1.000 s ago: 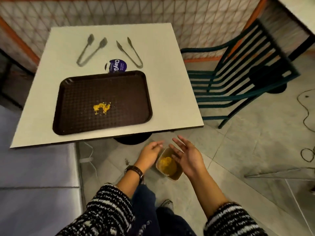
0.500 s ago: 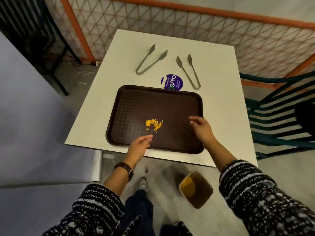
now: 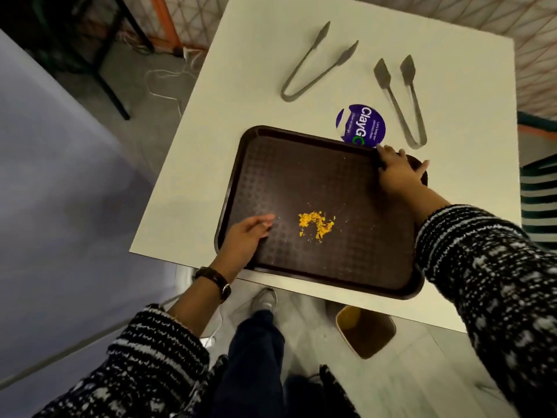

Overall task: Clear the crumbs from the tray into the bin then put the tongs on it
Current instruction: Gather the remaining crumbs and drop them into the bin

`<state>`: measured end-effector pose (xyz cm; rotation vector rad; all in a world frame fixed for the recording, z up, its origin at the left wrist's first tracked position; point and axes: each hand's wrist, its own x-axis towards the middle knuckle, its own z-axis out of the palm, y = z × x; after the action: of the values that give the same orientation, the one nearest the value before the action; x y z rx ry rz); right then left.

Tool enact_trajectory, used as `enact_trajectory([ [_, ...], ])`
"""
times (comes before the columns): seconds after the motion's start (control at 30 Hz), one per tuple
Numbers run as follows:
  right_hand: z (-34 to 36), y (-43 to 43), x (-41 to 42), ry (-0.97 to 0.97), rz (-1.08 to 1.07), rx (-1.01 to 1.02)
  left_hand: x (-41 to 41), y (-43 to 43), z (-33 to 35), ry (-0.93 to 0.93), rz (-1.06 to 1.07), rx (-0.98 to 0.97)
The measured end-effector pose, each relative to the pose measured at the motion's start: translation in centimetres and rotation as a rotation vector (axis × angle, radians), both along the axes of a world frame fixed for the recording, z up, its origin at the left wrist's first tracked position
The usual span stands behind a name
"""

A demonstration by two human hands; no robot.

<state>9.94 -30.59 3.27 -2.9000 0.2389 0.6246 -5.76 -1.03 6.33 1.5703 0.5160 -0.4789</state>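
right hand (image 3: 398,171) clamped over the far right corner of the brown tray (image 3: 301,176), fingers curled over the rim and thumb out along the right edge; gripping the tray, likely to lift or tilt it. left hand (image 3: 245,236) laid on the near left part of the tray floor, fingers loosely extended and together, nothing enclosed in it, palm down near the left rim; seemingly steadying the tray or about to catch that edge.

yellow crumbs (image 3: 316,224) in a small heap just right of the left fingertips, well toward the body from the right-hand grip, on the tray and not yet tipped out. bin (image 3: 364,330) on the floor below the near table edge, under and toward the body from both hands, placed so the tray can probably be tilted straight off the table (image 3: 211,86) edge into it. some yellowish residue seems to lie inside.

two pairs of metal tongs on the table beyond the tray: one pair (image 3: 402,98) just past the right-hand grip, the other (image 3: 316,63) farther left and away. neither touched, kept off the tray presumably until it is clean.

round purple sticker (image 3: 361,125) just beyond the right fingers, partly hidden by the tray rim; "ClayG" readable in white, smaller lines too fine to read.
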Motion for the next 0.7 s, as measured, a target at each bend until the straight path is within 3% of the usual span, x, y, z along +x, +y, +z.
enact_trajectory([
  [0.13,-0.2,-1.7,-3.1,-0.112,0.017,-0.040,-1.8,0.1,-0.4,-0.116,0.029,0.069],
  [0.27,-0.4,-4.3,-9.3,-0.199,-0.053,-0.012,-6.3,-0.6,-0.5,-0.328,0.091,0.314],
  [0.4,-0.8,-6.7,-18.4,-0.291,-0.172,0.081,-12.9,-2.2,-2.2,-0.236,0.223,0.461],
  [0.6,-0.8,-7.3,-33.0,-0.300,-0.310,0.091,-22.9,-6.5,-4.4,0.060,0.254,0.181],
  [0.7,-0.8,-7.3,-40.4,-0.261,-0.487,0.273,-29.2,-9.3,-5.4,0.186,0.173,0.017],
])
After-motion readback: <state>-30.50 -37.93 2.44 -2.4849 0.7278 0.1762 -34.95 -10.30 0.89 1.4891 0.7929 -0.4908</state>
